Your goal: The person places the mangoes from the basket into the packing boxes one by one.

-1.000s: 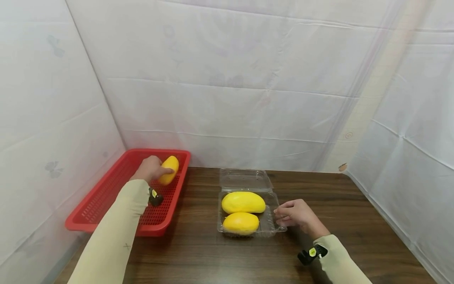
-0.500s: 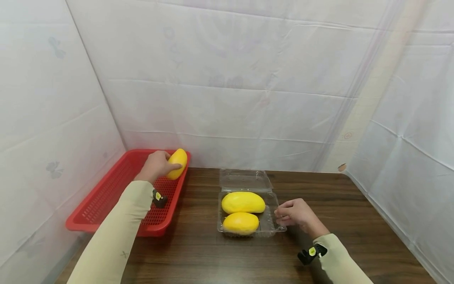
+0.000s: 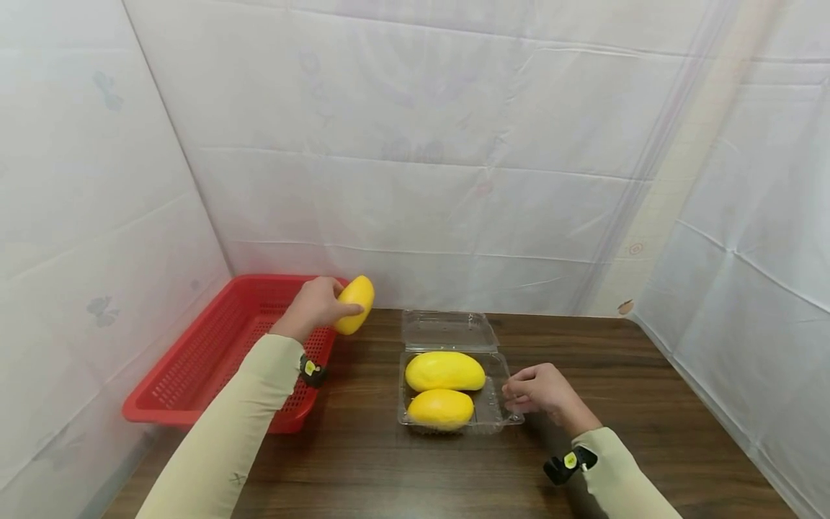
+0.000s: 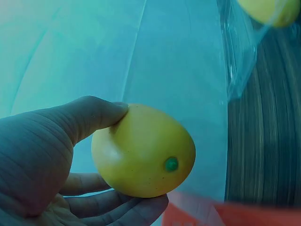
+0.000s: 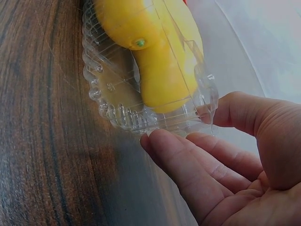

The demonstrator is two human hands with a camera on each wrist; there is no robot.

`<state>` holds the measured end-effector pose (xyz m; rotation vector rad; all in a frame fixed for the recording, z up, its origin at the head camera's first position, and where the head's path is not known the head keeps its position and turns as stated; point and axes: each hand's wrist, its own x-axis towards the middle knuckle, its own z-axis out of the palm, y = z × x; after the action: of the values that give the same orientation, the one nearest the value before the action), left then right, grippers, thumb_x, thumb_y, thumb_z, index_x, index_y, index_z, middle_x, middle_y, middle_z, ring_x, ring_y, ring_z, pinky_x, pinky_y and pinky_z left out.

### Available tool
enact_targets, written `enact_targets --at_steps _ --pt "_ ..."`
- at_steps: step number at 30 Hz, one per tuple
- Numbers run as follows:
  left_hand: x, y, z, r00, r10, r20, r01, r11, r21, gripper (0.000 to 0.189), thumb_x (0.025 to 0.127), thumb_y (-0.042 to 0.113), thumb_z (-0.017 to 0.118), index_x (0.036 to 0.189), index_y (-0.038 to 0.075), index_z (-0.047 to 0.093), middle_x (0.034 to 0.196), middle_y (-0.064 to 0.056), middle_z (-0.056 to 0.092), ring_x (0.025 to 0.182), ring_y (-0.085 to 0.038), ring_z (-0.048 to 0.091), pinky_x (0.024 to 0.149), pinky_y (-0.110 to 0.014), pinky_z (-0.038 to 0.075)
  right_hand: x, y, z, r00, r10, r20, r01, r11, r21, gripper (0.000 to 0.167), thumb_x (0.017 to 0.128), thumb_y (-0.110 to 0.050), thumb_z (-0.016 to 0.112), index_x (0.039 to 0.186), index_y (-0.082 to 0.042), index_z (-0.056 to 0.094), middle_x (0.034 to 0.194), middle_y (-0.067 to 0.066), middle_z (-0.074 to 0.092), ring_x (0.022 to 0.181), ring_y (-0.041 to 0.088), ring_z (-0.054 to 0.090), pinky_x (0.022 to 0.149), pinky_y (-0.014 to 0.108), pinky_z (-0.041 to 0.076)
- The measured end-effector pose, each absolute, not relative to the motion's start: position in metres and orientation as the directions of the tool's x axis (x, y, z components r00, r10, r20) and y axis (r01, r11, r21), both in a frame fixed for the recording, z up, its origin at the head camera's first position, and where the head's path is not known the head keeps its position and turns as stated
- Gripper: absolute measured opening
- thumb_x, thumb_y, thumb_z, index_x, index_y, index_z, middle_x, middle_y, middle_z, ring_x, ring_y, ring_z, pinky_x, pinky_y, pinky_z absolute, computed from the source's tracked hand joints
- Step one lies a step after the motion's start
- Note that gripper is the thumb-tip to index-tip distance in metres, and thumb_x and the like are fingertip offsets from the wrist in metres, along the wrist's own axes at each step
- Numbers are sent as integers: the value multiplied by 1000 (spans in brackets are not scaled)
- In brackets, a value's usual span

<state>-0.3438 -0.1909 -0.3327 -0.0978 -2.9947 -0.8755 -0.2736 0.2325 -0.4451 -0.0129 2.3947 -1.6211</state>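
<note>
Left hand is clamping a yellow fruit between its thumb and fingers, holding it raised at the far right corner of a red basket. Right hand is pinching the right edge of a clear plastic box, which is standing on a dark wood table with its lid lying back. Inside, two more yellow fruits are lying one behind the other, leaving a bare strip on the right. Carrying this smooth fruit well is probably calling for an even squeeze, enough height for missing the basket's rim, and an unhurried wrist. Steadying the box is likely calling for a light pinch, since the thin plastic is looking easy to bend
</note>
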Motion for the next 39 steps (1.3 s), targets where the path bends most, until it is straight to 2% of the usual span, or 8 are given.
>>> enact_targets --at_steps 8,18,27,39 --pt "-333 -158 -335 -995 98 19 91 806 585 60 84 39 81 125 -1 62 110 -15 68 85 -25 66 69 -31 59 -274 232 -445 -969 -140 -202 134 389 -912 24 93 -8 70 104 12 73 91 14 76 79 23 76 72 38 64" --pt "-327 -125 -345 -988 152 36 146 815 561 60 83 43 82 122 0 68 104 -10 72 83 -20 64 72 -32 55 -276 232 -446 -970 -134 -203 139 379 -915 24 92 -8 70 104 12 73 92 14 76 79 23 76 73 39 64" --pt "-316 -101 -358 -987 161 14 135 773 620 56 81 41 85 118 2 68 102 -7 72 83 -19 64 71 -31 55 -276 234 -447 -970 -134 -204 140 377 -916 25 92 -8 70 106 13 72 91 14 76 79 23 75 72 39 64" --pt "-308 -66 -369 -977 212 -20 151 752 642 55 80 44 85 114 3 70 102 -7 70 83 -19 63 69 -29 56 -276 236 -447 -969 -140 -202 139 363 -921 22 92 -7 70 103 12 73 90 14 76 78 22 75 72 38 64"
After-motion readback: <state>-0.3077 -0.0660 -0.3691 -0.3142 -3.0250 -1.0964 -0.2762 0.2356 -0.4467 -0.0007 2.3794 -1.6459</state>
